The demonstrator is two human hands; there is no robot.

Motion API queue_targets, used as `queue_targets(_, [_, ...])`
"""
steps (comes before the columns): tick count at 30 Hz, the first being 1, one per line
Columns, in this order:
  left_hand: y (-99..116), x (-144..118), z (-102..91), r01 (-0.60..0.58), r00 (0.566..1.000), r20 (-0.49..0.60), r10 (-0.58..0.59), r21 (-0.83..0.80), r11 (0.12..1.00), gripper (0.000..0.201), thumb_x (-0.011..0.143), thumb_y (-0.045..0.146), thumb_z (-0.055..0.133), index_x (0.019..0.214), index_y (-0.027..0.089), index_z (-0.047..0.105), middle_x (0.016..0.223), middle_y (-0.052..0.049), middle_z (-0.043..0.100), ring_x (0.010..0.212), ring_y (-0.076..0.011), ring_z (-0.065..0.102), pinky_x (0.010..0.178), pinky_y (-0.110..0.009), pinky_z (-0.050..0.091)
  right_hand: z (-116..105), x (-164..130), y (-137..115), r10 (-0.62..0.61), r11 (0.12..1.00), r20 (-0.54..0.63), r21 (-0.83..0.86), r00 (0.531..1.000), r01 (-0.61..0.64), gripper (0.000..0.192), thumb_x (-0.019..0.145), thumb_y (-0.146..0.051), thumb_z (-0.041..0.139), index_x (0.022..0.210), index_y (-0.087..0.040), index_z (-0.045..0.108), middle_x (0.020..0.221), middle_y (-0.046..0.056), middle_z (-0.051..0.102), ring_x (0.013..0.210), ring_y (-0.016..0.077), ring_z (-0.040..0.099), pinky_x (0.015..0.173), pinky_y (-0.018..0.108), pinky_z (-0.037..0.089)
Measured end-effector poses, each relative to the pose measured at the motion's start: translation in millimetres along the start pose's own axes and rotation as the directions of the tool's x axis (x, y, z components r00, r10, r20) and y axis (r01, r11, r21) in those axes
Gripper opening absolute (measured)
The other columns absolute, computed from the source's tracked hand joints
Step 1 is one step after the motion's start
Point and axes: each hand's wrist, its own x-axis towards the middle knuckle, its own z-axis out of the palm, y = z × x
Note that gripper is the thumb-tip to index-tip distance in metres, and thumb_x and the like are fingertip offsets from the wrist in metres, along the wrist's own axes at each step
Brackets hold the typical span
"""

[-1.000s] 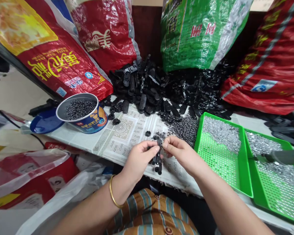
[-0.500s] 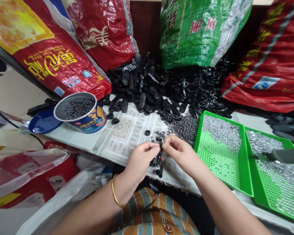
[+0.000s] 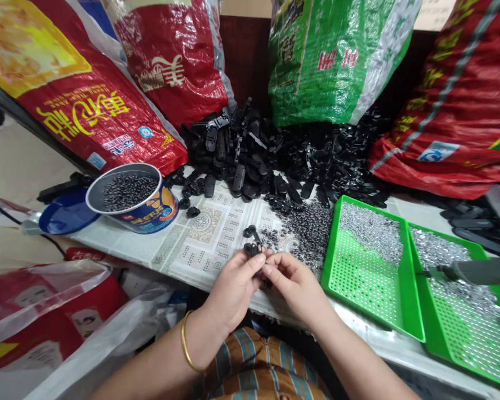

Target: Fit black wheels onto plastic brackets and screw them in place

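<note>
My left hand and my right hand meet at the table's front edge, both pinching a small black plastic part whose top sticks up between the fingertips. Its lower end is hidden by my fingers. Just beyond lies a scatter of tiny dark pellets on the newspaper. A big heap of black plastic pieces fills the back of the table.
A tin can full of dark pellets stands at the left beside a blue lid. Two green perforated trays with small silvery parts sit at the right. Red and green sacks lean behind. Plastic bags hang at lower left.
Both hands have dropped closer to me and turned the black part, which hung below my fingers before and now pokes up above them. The view shifted slightly.
</note>
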Motion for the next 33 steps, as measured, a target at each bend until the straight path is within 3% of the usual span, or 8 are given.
queue_targets(3, [1,-2,-6.1,0.039,0.999,-0.032,-0.038,0.054,0.998,0.017,0.074,0.025,0.065,0.087,0.013,0.063,0.092,-0.008,0.065,0.086,-0.0173,0.060,0.077,-0.029,0.045,-16,12,-5,-0.057,0.942,-0.028,-0.332,0.998,0.044,0.024,0.083,-0.039,0.048,0.072,-0.020,0.059,0.069,0.001,0.061,0.065,0.0150,0.054,0.062,0.027,0.041])
queue_targets(4, [2,-2,-8.3,0.043,0.998,-0.057,-0.038,0.075,0.996,0.019,0.074,0.026,0.066,0.087,0.013,0.063,0.092,-0.008,0.065,0.082,-0.0171,0.061,0.075,-0.028,0.046,-23,18,-6,-0.094,0.864,-0.073,-0.501,0.993,0.046,0.024,0.083,-0.038,0.048,0.072,-0.021,0.060,0.070,0.002,0.062,0.066,0.0161,0.055,0.062,0.028,0.040])
queue_targets(6, [3,0,-12.3,0.055,0.995,-0.086,-0.046,0.111,0.992,0.021,0.074,0.029,0.066,0.088,0.013,0.062,0.091,-0.007,0.064,0.076,-0.0158,0.062,0.070,-0.027,0.046,-35,32,-7,-0.188,0.627,-0.149,-0.779,0.971,0.002,0.018,0.082,-0.033,0.049,0.075,-0.021,0.061,0.075,0.003,0.063,0.069,0.0185,0.056,0.062,0.030,0.038])
queue_targets(8, [4,1,-15.3,0.069,0.995,-0.086,-0.059,0.118,0.991,0.022,0.074,0.029,0.067,0.089,0.014,0.061,0.088,-0.005,0.064,0.073,-0.0144,0.062,0.069,-0.026,0.045,-43,45,-6,-0.228,0.432,-0.159,-0.901,0.961,-0.047,0.014,0.081,-0.028,0.049,0.078,-0.020,0.060,0.079,0.006,0.063,0.071,0.0202,0.056,0.061,0.030,0.036])
queue_targets(11, [5,1,-17.9,0.083,0.994,-0.076,-0.075,0.101,0.991,0.020,0.074,0.026,0.067,0.089,0.014,0.061,0.085,-0.004,0.062,0.073,-0.0129,0.061,0.069,-0.024,0.044,-44,58,0,-0.217,0.345,-0.148,-0.936,0.965,-0.066,0.012,0.080,-0.023,0.048,0.081,-0.018,0.059,0.079,0.009,0.063,0.068,0.0205,0.056,0.057,0.030,0.034])
queue_targets(16, [7,2,-18.3,0.100,0.993,-0.075,-0.095,0.069,0.993,0.020,0.074,0.024,0.066,0.089,0.014,0.060,0.084,-0.003,0.061,0.071,-0.0120,0.061,0.068,-0.023,0.044,-39,59,3,-0.225,0.321,-0.130,-0.946,0.966,-0.052,0.014,0.080,-0.018,0.044,0.079,-0.018,0.058,0.081,0.009,0.060,0.067,0.0200,0.055,0.056,0.030,0.031])
queue_targets(20, [7,5,-16.3,0.106,0.991,-0.093,-0.100,0.066,0.992,0.022,0.073,0.024,0.067,0.090,0.013,0.059,0.083,-0.003,0.061,0.069,-0.0120,0.060,0.066,-0.023,0.045,-40,57,2,-0.229,0.353,-0.114,-0.935,0.967,-0.027,0.013,0.078,-0.016,0.045,0.078,-0.019,0.058,0.083,0.007,0.060,0.069,0.0185,0.055,0.057,0.028,0.031])
queue_targets(33, [8,7,-6.2,0.143,0.982,-0.129,-0.139,0.021,0.989,0.016,0.072,0.018,0.066,0.086,0.012,0.060,0.077,-0.003,0.061,0.061,-0.0101,0.058,0.058,-0.020,0.044,-54,44,2,-0.198,0.662,-0.327,-0.740,0.924,-0.119,0.005,0.074,-0.024,0.055,0.070,-0.023,0.053,0.061,-0.004,0.061,0.055,0.0131,0.056,0.054,0.023,0.037])
